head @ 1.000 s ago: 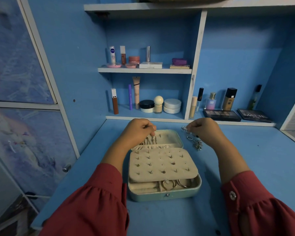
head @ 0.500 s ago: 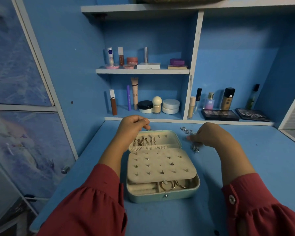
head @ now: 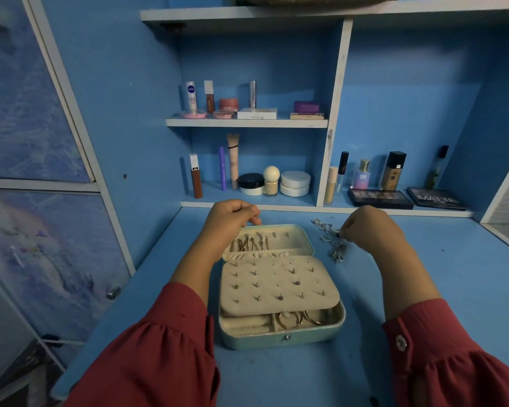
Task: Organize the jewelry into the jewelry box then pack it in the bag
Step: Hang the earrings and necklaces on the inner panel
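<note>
Presently, two dark red gathered sleeves [head: 147,359] are framing the nearest part of the view, lying over the blue painted tabletop [head: 441,277]. Between the forearms, a pale mint-green rectangular jewelry box [head: 279,337] is sitting open on the tabletop. Its cream padded earring panel [head: 276,284] is lying across the lower tray and carrying several small studs, while gold hoop rings [head: 297,318] are showing in the front compartment beneath it. The opened lid [head: 291,239] is lying flat beyond the panel, with gold chains [head: 249,243] hanging in a row along its lining.

The left hand [head: 231,220] is hovering at the lid's far left corner with fingers curled and fingertips pressed together; whether it is pinching anything cannot be told. The right hand [head: 365,227] is hanging just right of the lid, fingers curled, fingertips meeting over a loose scatter of small silver jewelry pieces [head: 334,245] lying on the tabletop beside the box; it appears to be pinching one small piece.

Farther back, white-edged blue shelves [head: 247,122] are holding cosmetic bottles, tubes and jars, and two dark flat eyeshadow palettes [head: 379,198] are lying at the right.
</note>
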Tool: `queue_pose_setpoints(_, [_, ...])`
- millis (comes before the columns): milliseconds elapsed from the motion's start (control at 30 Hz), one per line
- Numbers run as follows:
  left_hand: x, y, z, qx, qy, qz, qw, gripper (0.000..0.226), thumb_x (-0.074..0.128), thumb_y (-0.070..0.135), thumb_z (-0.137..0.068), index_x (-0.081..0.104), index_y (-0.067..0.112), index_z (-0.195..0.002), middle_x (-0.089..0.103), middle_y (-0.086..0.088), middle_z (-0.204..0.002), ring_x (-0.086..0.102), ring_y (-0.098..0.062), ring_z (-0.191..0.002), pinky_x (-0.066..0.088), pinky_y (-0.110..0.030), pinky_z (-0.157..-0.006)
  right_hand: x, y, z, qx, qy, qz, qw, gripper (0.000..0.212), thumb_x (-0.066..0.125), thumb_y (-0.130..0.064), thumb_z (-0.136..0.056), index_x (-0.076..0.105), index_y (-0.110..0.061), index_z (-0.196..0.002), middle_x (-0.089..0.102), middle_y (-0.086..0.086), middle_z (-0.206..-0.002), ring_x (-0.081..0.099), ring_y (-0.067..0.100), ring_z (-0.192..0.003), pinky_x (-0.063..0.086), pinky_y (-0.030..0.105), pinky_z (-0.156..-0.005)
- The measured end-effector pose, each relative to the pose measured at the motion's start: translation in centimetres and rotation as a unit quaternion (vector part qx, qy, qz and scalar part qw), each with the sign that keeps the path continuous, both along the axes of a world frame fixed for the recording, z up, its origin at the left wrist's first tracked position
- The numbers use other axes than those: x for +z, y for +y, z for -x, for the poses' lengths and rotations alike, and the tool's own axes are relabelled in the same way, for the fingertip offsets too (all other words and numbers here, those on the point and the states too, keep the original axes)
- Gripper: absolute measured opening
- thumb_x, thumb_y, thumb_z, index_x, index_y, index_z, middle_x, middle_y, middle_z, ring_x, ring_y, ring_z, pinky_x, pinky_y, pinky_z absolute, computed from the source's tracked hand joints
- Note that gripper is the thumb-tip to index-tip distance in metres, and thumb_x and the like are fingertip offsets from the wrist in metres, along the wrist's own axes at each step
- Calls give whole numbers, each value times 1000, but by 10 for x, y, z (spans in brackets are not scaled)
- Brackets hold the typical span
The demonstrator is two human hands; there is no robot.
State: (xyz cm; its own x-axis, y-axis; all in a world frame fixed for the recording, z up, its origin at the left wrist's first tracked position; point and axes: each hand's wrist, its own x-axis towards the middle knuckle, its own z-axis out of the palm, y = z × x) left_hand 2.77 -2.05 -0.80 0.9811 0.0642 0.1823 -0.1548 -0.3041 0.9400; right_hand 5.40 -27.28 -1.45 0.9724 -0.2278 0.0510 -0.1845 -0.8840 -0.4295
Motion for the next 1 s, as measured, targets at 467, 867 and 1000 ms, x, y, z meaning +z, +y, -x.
queue_pose_setpoints(467, [-1,-2,0,-9,5,-10,1000,17,55,18,-95,70,11,-95,70,3,-80,53,15,-54,37,-19,-62,-15,4,-6,-9,9,7,1000,11,67,-18,-79,70,-14,-88,66,6,-89,60,26,-82,46,30,-67])
queue_pose_setpoints(867, [-2,0,-1,-28,19,-3,999,16,55,19,-95,70,14,-93,72,3,-82,55,3,-65,38,-15,-59,-5,16,3,32,-115,-166,979,12,59,-20,-91,60,-22,-80,66,1,-85,60,20,-69,46,30,-59])
queue_pose_setpoints(1000, [-2,0,-2,-81,49,34,995,18,53,17,-96,70,12,-94,74,-3,-85,58,-9,-70,44,-21,-61,6,34,14,96,-173,-319,927,15,56,-8,-92,63,-18,-84,68,3,-76,57,12,-61,42,24,-51])
